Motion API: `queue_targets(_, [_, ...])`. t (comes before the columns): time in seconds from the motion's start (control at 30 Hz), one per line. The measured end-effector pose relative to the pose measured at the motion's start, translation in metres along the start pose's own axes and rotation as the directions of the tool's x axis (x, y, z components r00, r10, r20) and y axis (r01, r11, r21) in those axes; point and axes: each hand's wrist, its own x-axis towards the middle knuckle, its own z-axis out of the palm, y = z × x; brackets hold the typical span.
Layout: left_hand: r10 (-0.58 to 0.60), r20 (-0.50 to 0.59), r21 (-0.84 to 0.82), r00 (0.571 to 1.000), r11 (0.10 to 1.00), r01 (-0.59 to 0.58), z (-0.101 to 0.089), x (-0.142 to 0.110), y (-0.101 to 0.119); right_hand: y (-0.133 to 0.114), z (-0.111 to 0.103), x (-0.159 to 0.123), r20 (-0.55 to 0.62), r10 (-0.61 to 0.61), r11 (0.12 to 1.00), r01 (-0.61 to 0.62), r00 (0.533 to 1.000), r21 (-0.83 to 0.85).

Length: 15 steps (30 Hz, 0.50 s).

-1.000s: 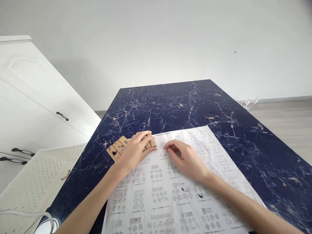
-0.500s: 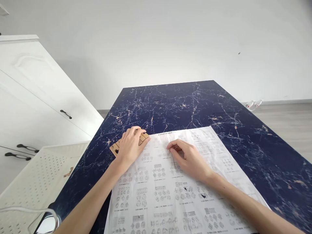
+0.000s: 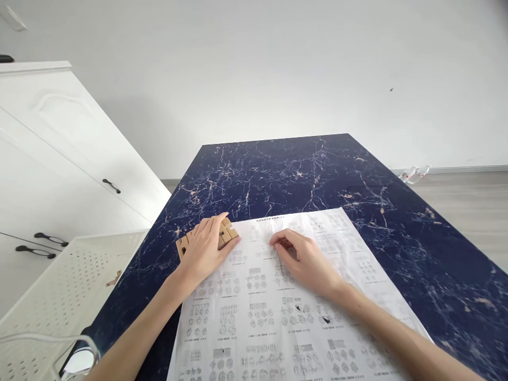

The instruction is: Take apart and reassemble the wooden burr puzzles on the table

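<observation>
My left hand is wrapped over a row of notched wooden blocks at the paper's upper left corner. Its thumb lies along their near side, and the fingers reach across the top. The blocks are light brown with cut-outs, and a dark mark shows on the left end. How many there are is hidden under the hand. On the printed paper sheet rests my right hand, its fingers curled and the thumb and index tips together. Nothing shows between them. Rows of small line diagrams and captions cover the sheet, which has a few small dark tears.
The paper lies on a dark blue marbled table. At the left stand a white cabinet and a cream perforated surface holding a small wooden piece. A white cable runs at the lower left. Clear plastic items show beyond the right edge.
My left hand and the wooden blocks have shifted slightly left and down, and more of the notches at their right end show. My right hand has barely moved. The view has tilted a little.
</observation>
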Motion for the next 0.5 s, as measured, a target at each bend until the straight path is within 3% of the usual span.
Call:
queue_targets(0.27, [-0.077, -0.081, 0.112, 0.994, 0.990, 0.086, -0.009, -0.029, -0.017, 0.001, -0.001, 0.000, -0.005, -0.028, 1.000, 0.028, 1.000, 0.000])
queue_targets(0.5, [-0.186, -0.070, 0.006, 0.980, 0.982, 0.187, -0.013, -0.045, -0.034, 0.001, -0.001, -0.001, 0.009, -0.034, 0.999, 0.034, 0.999, -0.009])
